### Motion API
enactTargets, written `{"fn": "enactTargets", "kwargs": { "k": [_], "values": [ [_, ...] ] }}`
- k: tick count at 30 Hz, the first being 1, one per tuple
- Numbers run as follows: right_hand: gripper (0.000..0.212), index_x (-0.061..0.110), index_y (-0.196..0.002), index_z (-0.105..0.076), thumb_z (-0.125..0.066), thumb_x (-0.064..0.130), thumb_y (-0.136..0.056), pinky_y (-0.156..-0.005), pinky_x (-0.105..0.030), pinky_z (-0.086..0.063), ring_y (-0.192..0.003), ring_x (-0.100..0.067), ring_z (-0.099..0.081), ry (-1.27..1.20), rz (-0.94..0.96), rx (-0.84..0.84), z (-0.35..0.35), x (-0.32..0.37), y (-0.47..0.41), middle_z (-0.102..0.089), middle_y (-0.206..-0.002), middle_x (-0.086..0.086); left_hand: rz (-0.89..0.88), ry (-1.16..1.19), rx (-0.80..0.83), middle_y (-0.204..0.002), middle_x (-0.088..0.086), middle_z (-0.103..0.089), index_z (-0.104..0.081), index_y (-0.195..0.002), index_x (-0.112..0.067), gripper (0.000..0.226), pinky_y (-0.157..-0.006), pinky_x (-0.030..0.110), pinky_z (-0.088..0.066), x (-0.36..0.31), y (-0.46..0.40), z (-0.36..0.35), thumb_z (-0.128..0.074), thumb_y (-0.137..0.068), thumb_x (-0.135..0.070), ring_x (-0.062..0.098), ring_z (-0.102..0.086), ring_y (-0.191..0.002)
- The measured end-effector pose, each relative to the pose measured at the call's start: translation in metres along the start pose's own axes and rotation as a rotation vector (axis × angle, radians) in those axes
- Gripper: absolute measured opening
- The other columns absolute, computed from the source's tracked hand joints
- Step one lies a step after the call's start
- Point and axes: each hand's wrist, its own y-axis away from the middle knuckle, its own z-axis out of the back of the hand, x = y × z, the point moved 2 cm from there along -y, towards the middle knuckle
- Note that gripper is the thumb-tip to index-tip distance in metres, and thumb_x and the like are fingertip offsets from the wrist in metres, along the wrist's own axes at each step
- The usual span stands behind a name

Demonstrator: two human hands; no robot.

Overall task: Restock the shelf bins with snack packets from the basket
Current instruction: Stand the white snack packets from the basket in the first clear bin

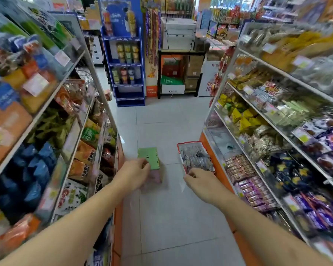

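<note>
While both arms reach forward, left hand (136, 170) fingers loosely curled, empty, right hand (197, 179) fingers bent at red basket (195, 158) rim, grip unclear.

The head camera looks forward and down an aisle floor (167, 120) between stocked shelves.

A green stool (148, 156) stands before a blue display rack (126, 62).

Little print is legible. A white sign (208, 81) leaning at the far end of the aisle carries large red Chinese characters, partly cut off. Shelf-edge price tags (303, 136) and packet labels are too blurred to read.
</note>
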Motion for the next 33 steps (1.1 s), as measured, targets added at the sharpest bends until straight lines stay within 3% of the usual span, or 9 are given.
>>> {"fn": "enactTargets", "kwargs": {
  "k": [7,13,19,25,28,31,33],
  "values": [
    [0.038,0.006,-0.094,-0.062,-0.048,0.039,-0.106,-0.073,-0.038,-0.045,-0.086,-0.024,-0.060,-0.034,-0.077,-0.010,0.015,-0.001,-0.053,-0.064,-0.094,-0.008,0.024,0.025,0.099,-0.116,-0.001,-0.071,-0.068,-0.116,-0.023,0.032,-0.094,0.044,-0.058,-0.005,-0.060,-0.001,-0.045,-0.104,-0.042,0.020,-0.068,-0.103],
    [0.035,0.009,-0.093,-0.064,-0.047,0.038,-0.105,-0.079,-0.039,-0.050,-0.091,-0.026,-0.064,-0.043,-0.085,0.035,0.037,-0.019,-0.123,-0.067,-0.096,-0.007,0.064,0.013,0.106,-0.112,-0.002,-0.069,-0.067,-0.115,-0.023,0.029,-0.086,0.043,-0.061,-0.019,-0.119,-0.017,-0.045,-0.105,-0.038,0.021,-0.070,-0.096],
    [0.035,0.015,-0.077,-0.050,-0.047,0.038,-0.104,-0.068,-0.039,-0.040,-0.075,-0.023,-0.052,0.009,-0.071,0.078,0.073,-0.049,-0.200,-0.061,-0.085,-0.011,0.098,-0.006,0.089,-0.109,0.002,-0.071,-0.069,-0.114,-0.019,0.029,-0.083,0.040,-0.059,-0.047,-0.184,-0.034,-0.046,-0.105,-0.035,0.022,-0.067,-0.095],
    [0.031,0.017,-0.079,-0.050,-0.049,0.037,-0.102,-0.071,-0.038,-0.043,-0.078,-0.022,-0.055,0.043,-0.094,0.117,0.109,-0.060,-0.264,-0.062,-0.084,-0.004,0.131,0.010,0.120,-0.110,0.002,-0.073,-0.069,-0.116,-0.020,0.030,-0.092,0.042,-0.056,-0.069,-0.247,-0.044,-0.047,-0.105,-0.038,0.022,-0.067,-0.100],
    [0.028,0.018,-0.079,-0.049,-0.049,0.037,-0.100,-0.068,-0.037,-0.041,-0.075,-0.019,-0.052,0.043,-0.109,0.133,0.118,-0.061,-0.296,-0.061,-0.083,-0.003,0.139,0.010,0.145,-0.102,-0.002,-0.072,-0.069,-0.112,-0.025,0.028,-0.087,0.042,-0.058,-0.069,-0.285,-0.048,-0.046,-0.105,-0.040,0.018,-0.067,-0.091],
    [0.025,0.016,-0.084,-0.054,-0.046,0.035,-0.099,-0.072,-0.037,-0.046,-0.085,-0.023,-0.062,0.030,-0.143,0.144,0.125,-0.062,-0.330,-0.069,-0.093,-0.007,0.127,-0.020,0.179,-0.104,-0.003,-0.072,-0.069,-0.110,-0.025,0.027,-0.086,0.035,-0.055,-0.069,-0.332,-0.053,-0.046,-0.104,-0.038,0.019,-0.066,-0.094],
    [0.026,0.015,-0.085,-0.056,-0.046,0.034,-0.099,-0.070,-0.036,-0.046,-0.082,-0.021,-0.063,0.016,-0.166,0.125,0.131,-0.061,-0.354,-0.069,-0.091,-0.005,0.100,-0.037,0.207,-0.101,-0.004,-0.071,-0.068,-0.109,-0.025,0.025,-0.076,0.030,-0.048,-0.070,-0.367,-0.056,-0.046,-0.104,-0.037,0.019,-0.064,-0.092]
  ]
}}
